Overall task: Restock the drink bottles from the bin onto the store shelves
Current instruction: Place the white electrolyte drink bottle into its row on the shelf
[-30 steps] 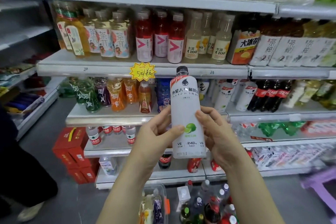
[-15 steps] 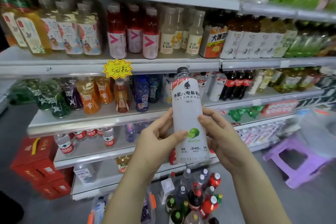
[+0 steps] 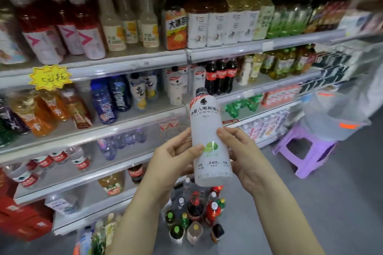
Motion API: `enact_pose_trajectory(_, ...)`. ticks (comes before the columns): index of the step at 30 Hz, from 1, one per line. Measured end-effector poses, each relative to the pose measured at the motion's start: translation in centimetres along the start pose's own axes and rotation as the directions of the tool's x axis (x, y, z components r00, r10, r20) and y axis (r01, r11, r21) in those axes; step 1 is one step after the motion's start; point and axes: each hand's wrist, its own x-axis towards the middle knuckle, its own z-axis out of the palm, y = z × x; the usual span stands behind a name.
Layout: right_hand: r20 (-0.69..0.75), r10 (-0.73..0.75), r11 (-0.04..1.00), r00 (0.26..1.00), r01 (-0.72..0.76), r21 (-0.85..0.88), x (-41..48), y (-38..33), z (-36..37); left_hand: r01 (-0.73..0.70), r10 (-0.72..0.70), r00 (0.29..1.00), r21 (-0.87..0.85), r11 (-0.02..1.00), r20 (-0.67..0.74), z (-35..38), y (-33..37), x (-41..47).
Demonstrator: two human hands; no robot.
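gripping the white bottle [image 3: 209, 143] upright between them, left hand [image 3: 172, 161] and right hand [image 3: 242, 155].

On my feed, a purple plastic stool [image 3: 306, 166] stands on the grey floor [image 3: 331, 213] at the right, with a translucent tub [image 3: 331, 118] with orange clips sitting on top of it. Low at the far left, red cartons [image 3: 20, 217] are stacked. A yellow starburst price sign [image 3: 49, 77] with handwritten marks hangs at upper left. Green packets [image 3: 240, 106] and red-and-white boxes [image 3: 279, 95] lie side by side at middle right, their print too blurred for me to read.
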Motion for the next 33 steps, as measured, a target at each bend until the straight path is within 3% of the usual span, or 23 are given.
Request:
enact_pose_trajectory(6,0.045,0.074,0.997,0.996,-0.074,-0.011,2.1,-1.1,-5.7,0.037,-0.037,0.996,0.001,0.999,-0.079,5.8,-1.7,1.5)
enact_pose_trajectory(14,0.083,0.167,0.986,0.983,-0.163,-0.044,8.2,-0.7,-5.3,0.081,-0.077,0.984,0.016,0.997,-0.159,4.8,-2.2,6.6)
enact_pose_trajectory(28,0.049,0.232,0.973,0.972,-0.232,-0.006,18.1,1.1,-1.9,0.135,-0.131,0.984,0.027,0.990,-0.122,-1.0,-4.9,17.6)
enact_pose_trajectory(33,0.049,0.200,0.977,0.979,-0.196,-0.085,21.9,1.3,-2.3,0.163,-0.158,0.985,0.071,0.984,-0.067,-1.6,-5.2,21.0)
